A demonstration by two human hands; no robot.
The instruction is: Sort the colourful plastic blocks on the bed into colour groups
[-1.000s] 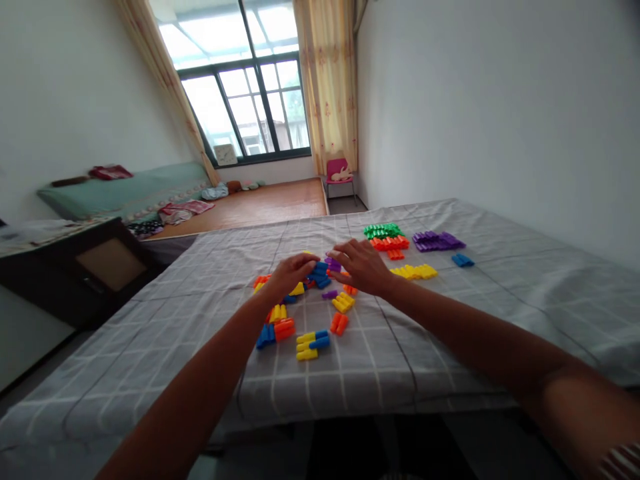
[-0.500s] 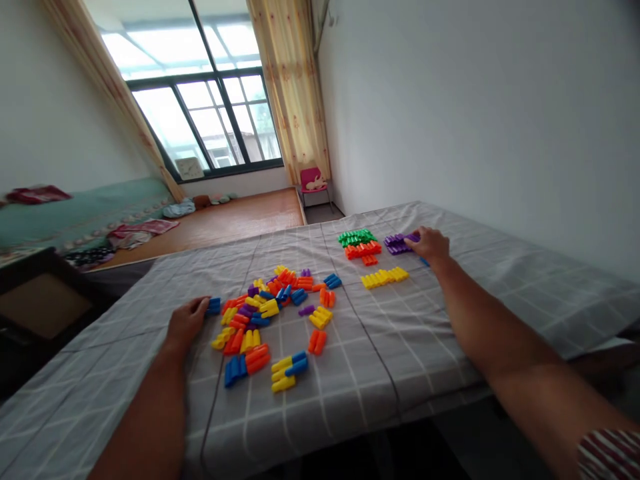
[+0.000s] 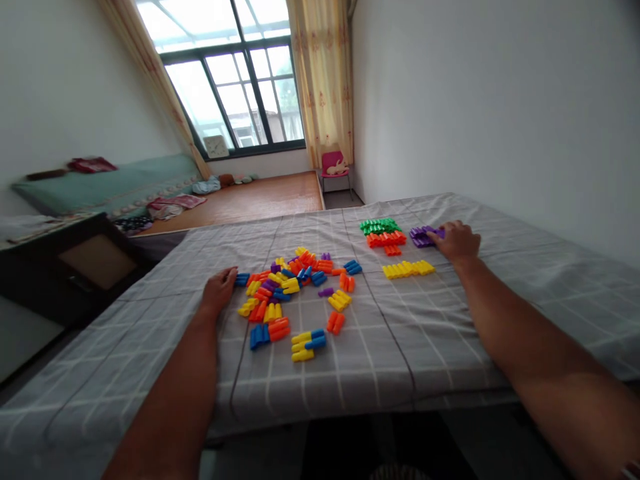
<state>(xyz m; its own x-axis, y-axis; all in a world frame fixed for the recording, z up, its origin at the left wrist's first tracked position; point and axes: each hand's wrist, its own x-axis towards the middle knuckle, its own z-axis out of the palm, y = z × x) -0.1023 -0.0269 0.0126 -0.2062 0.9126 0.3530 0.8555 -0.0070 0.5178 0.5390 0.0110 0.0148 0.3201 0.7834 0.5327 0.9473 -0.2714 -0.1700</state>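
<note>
My left hand [image 3: 220, 288] lies at the left edge of a mixed pile of plastic bullet-shaped building blocks [image 3: 290, 285]. Its fingers are closed at the end of a blue block [image 3: 243, 279]. Farther right, my right hand [image 3: 457, 241] has its thumb and fingers closed on the near right end of a group of purple blocks [image 3: 423, 236]; its palm hides part of them. Left of the purple group are green blocks [image 3: 379, 227] in rows, with orange blocks [image 3: 386, 239] just below. A row of yellow blocks [image 3: 409, 269] lies nearer to me.
The grey checked cloth [image 3: 350, 373] covers the table, whose front edge is close to me. Loose yellow and blue blocks [image 3: 309, 345] lie near that edge. A white wall [image 3: 490, 113] stands on the right; a dark cabinet [image 3: 85, 267] is at the left.
The view has shifted, so everything appears farther right and higher. Both hands stay at the same blocks. A bit of blue seen under my right hand before is now hidden.
</note>
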